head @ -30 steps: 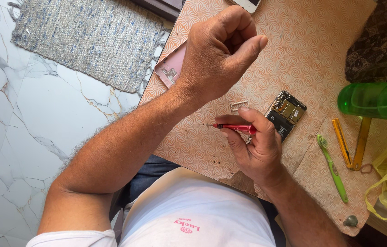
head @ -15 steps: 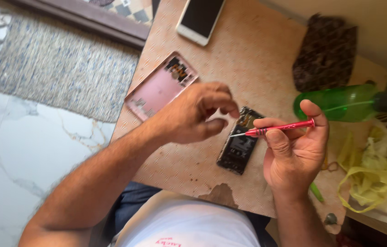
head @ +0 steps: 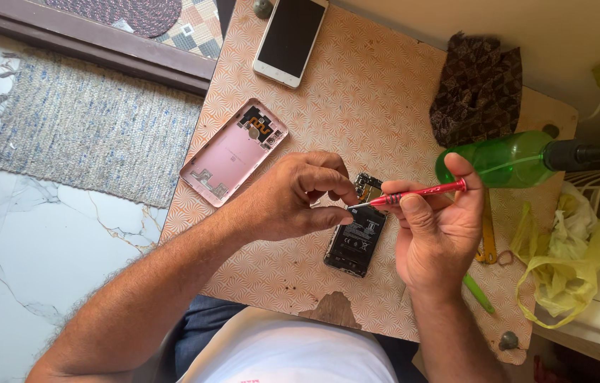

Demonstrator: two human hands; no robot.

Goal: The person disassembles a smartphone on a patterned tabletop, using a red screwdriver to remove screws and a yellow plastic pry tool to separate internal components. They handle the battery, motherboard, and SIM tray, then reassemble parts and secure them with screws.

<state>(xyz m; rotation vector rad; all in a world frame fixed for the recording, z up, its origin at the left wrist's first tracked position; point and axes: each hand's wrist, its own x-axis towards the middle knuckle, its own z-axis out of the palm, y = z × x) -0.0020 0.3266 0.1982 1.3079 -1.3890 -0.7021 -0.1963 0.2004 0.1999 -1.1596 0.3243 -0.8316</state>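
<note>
An opened phone body (head: pixel 355 240) with its black battery showing lies on the patterned table (head: pixel 385 99). My left hand (head: pixel 293 197) rests over its upper left edge, fingers pinched at the screwdriver tip; whether a small part sits between them cannot be made out. My right hand (head: pixel 436 234) grips a red screwdriver (head: pixel 420 193), held almost level, tip pointing left at the phone's top. The pink back cover (head: pixel 234 150) lies inside-up to the left.
A white phone (head: pixel 290 37) lies face up at the table's far edge. A dark patterned cloth (head: pixel 477 86), a green bottle (head: pixel 513 159), a green pry tool (head: pixel 479 293) and a yellow bag (head: pixel 562 262) are at the right. A woven rug (head: pixel 94 128) covers the marble floor.
My left hand came down from in front of the camera to the opened phone. The screwdriver swung from pointing left across my palm to level, tip at the phone. The view shifted.
</note>
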